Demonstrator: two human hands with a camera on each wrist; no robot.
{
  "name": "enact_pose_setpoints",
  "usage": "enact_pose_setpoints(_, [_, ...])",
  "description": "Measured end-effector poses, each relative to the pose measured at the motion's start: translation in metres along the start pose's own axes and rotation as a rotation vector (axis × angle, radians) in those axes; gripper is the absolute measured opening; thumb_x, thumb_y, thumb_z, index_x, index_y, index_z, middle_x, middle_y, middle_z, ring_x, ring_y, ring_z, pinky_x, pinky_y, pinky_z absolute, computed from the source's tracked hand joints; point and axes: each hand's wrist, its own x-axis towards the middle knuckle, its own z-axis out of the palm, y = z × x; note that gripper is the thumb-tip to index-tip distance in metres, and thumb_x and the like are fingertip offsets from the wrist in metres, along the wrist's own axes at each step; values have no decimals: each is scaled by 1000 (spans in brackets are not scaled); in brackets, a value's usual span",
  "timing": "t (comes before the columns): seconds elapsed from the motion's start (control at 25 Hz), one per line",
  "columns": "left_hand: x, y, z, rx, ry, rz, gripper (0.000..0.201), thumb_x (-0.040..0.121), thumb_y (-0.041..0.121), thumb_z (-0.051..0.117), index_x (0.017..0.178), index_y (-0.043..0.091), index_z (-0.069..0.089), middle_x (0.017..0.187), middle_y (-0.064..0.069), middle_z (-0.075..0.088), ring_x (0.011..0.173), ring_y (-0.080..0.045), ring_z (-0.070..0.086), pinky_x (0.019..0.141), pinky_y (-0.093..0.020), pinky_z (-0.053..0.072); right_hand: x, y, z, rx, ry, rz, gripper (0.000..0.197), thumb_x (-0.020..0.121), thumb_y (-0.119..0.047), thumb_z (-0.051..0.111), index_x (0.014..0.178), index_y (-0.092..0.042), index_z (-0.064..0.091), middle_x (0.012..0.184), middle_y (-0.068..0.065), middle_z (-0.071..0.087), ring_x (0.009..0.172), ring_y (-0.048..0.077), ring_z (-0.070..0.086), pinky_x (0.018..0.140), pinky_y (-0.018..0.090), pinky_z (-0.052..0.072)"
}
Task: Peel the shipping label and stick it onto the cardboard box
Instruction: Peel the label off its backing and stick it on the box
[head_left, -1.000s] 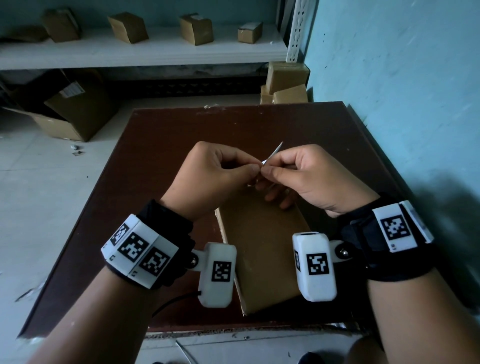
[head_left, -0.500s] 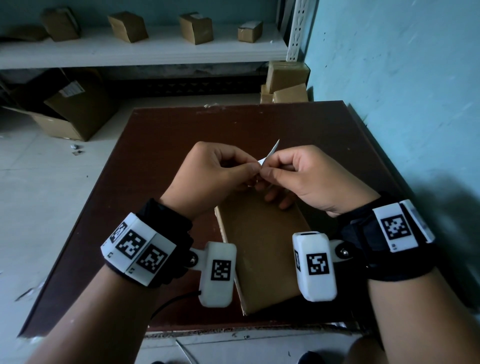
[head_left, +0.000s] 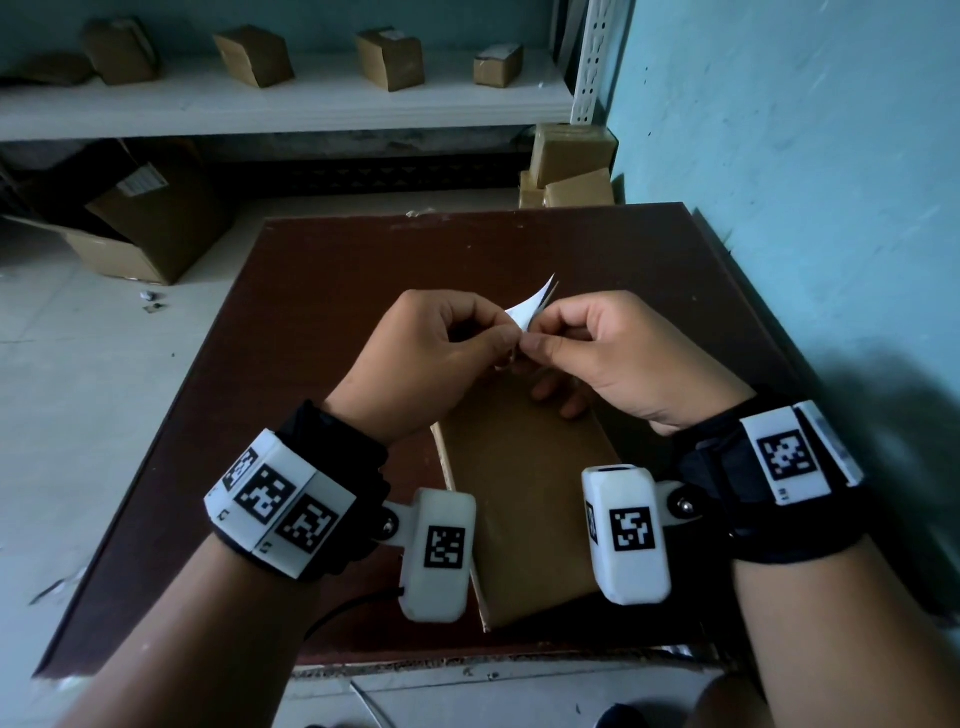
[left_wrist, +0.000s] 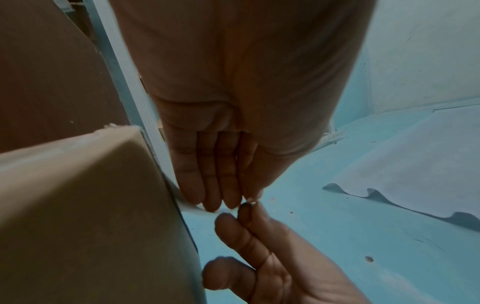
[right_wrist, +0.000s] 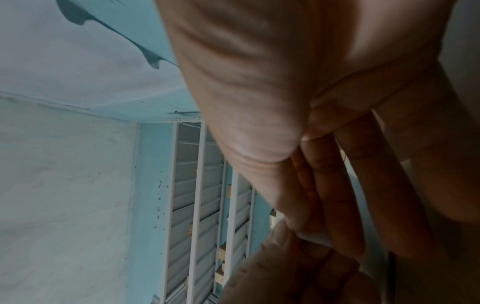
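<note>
Head view: both hands met above the far end of the cardboard box (head_left: 524, 499), which lay flat on the brown table (head_left: 322, 291) with its long axis running away from the person. The left hand (head_left: 426, 358) and right hand (head_left: 597, 353) each pinched the shipping label (head_left: 530, 309) between thumb and forefinger, fingertips touching at its near corner; the free white corner stood up and away, with a second thin edge just beside it, so the backing looked partly split from the label. Neither hand touched the box in this view. The box top lay directly below and toward the person from the pinch, so I judged the coming move a short drop downward and back; both hands sat about equally near it. Small cartons stood on the shelf (head_left: 291, 109) behind. Left wrist view: the left fingers (left_wrist: 207, 185) lay curled close together, tips on a pale strip of label, the right hand's fingers just beneath, and the box edge (left_wrist: 103, 205) was close beside them. Right wrist view: palm and fingers (right_wrist: 337, 195) filled the frame; a pale sliver at the fingertips was probably the label, though it was too blurred to be sure.
</note>
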Motion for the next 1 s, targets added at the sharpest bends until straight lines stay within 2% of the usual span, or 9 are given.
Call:
enact_pose_setpoints(0.16, [1, -3, 1, -13, 2, -14, 12, 95, 15, 64, 89, 14, 74, 82, -2, 75, 80, -17, 72, 78, -41, 60, 0, 0, -1, -26, -5, -9, 12, 96, -17, 62, 89, -16, 71, 89, 5, 77, 71, 18, 74, 52, 29, 55])
enact_pose_setpoints(0.36, [2, -4, 1, -87, 17, -69, 12, 95, 13, 63, 89, 13, 73, 81, -7, 75, 76, -17, 71, 74, -34, 59, -1, -2, -1, -33, 0, -12, 13, 97, -13, 59, 96, -7, 71, 91, 6, 76, 71, 19, 73, 52, 30, 56])
enact_pose_setpoints(0.52, [1, -1, 1, -102, 25, -80, 13, 96, 14, 62, 90, 10, 72, 83, -9, 74, 77, -18, 70, 75, -33, 59, -1, -2, -2, -17, 13, -9, 12, 94, -13, 62, 93, -7, 72, 85, 4, 72, 73, 13, 69, 55, 32, 58])
enact_pose_setpoints(0.64, [0, 0, 2, -57, 21, -71, 15, 96, 14, 62, 89, 7, 73, 82, -9, 74, 78, -23, 71, 73, -38, 60, -2, -4, -1, -17, -6, -34, 10, 91, -12, 66, 83, -13, 72, 78, -5, 68, 75, 9, 63, 60, 33, 60])
enact_pose_setpoints(0.72, [0, 1, 2, -61, 17, -73, 16, 95, 13, 62, 87, 6, 73, 81, -9, 74, 77, -24, 71, 73, -39, 60, -2, -4, -2, -3, -8, -48, 6, 90, -13, 68, 84, -13, 71, 80, -7, 70, 78, 7, 64, 64, 34, 61])
enact_pose_setpoints(0.76, [0, 2, 2, -64, 17, -74, 15, 95, 13, 62, 88, 6, 74, 80, -9, 75, 77, -24, 71, 73, -39, 60, -2, -4, -2, 8, 0, -55, 4, 89, -14, 69, 87, -11, 70, 81, -6, 71, 79, 7, 65, 64, 35, 62])
enact_pose_setpoints(0.84, [0, 2, 2, -52, 14, -75, 14, 95, 16, 64, 89, 7, 74, 80, -8, 75, 77, -26, 71, 74, -41, 60, -1, -3, -2, 31, 37, -60, 13, 89, -18, 71, 93, -7, 66, 85, 0, 72, 80, 10, 68, 64, 39, 62])
enact_pose_setpoints(1.0, [-1, 2, 3, -33, -6, -70, 13, 94, 20, 66, 88, 13, 75, 80, -7, 75, 77, -31, 71, 75, -52, 58, 0, -2, -3, 124, 90, -24, 22, 89, -17, 72, 105, -7, 61, 94, 9, 77, 82, 19, 75, 65, 42, 62])
